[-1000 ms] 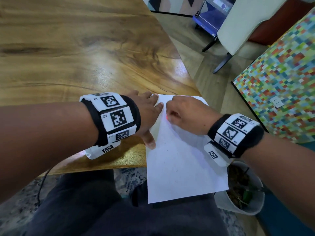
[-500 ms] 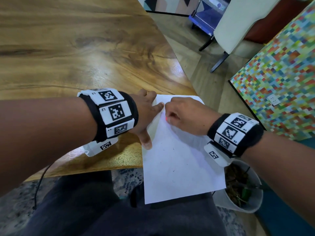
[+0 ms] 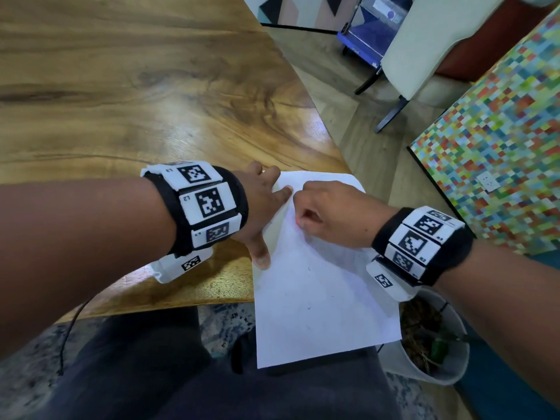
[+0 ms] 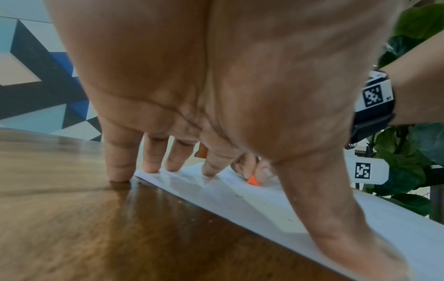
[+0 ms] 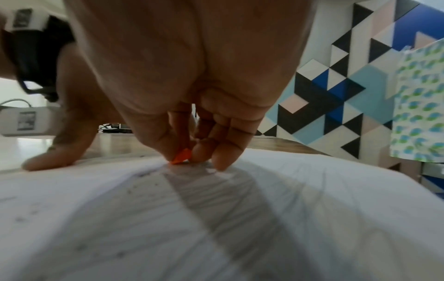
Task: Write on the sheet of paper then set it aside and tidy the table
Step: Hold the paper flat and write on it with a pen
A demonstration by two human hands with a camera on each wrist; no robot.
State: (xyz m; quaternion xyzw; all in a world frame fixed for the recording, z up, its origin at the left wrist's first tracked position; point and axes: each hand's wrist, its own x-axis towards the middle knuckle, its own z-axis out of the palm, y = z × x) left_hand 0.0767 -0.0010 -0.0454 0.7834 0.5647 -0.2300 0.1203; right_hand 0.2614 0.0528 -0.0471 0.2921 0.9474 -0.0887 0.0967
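While my left hand (image 3: 257,207) lies flat, fingers splayed on the paper's (image 3: 318,298) far-left corner, my right hand (image 3: 327,213) pinches an orange pen (image 5: 181,156) beside it; the sheet's long axis runs toward me, overhanging the tabletop (image 3: 121,101).

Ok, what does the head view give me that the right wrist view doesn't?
Head only: the paper overhanging the table edge toward the lap, a plant pot on the floor, both wristbands, a chair.

Right wrist only: the orange pen tip pinched in the right hand, touching the paper, and faint marks on the sheet.

Both: the left hand pressing the paper's left edge, and the right hand curled over the sheet.
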